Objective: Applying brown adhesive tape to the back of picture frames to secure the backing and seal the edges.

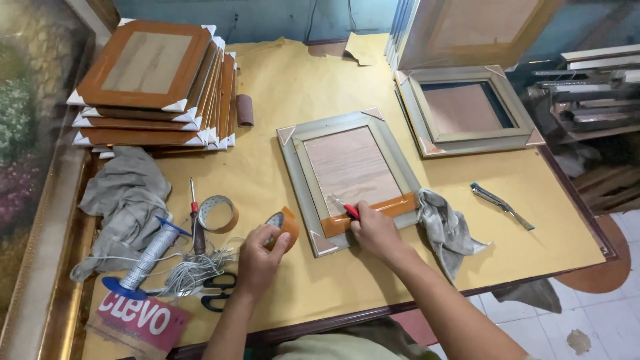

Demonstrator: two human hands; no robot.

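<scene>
Left hand: left hand (pixel 259 257) wrapped around a roll of brown tape (pixel 284 225), fingers closed on it, held just above the paper-covered table (pixel 293 93) beside the frame's near left corner.
Right hand: right hand (pixel 375 230) closed on a red-handled cutter (pixel 349 211), its tip at the strip of brown tape (pixel 370 213) laid along the near edge of the frame.
Frame being worked: one grey-green picture frame (pixel 349 179), face down at the middle of the table, wooden backing board showing, card protectors on its corners.
Other grey frames: one more lying flat at the far right (pixel 467 110), with others leaning upright behind it (pixel 467 30); their count cannot be told.
Brown frames: one stack (pixel 157 87) at the far left, several deep, with white corner protectors; exact number unclear.
Tape rolls: two, the one in the left hand and a second roll (pixel 217 213) lying flat near the left hand.
Cloths: two, a large grey one (pixel 127 197) at the left and a smaller one (pixel 445 227) touching the frame's near right corner.
Tools: one screwdriver (pixel 195 217) beside the flat roll, one pair of black scissors (pixel 217 292) near the table's front edge, one metal utility knife (pixel 501 206) well apart at the right.
String: one spool of silvery cord (pixel 145 257) on a blue reel, loose strands spilling toward the scissors.
In the way: nothing lies between the hands and the taped edge; the small cloth crowds the strip's right end.
</scene>
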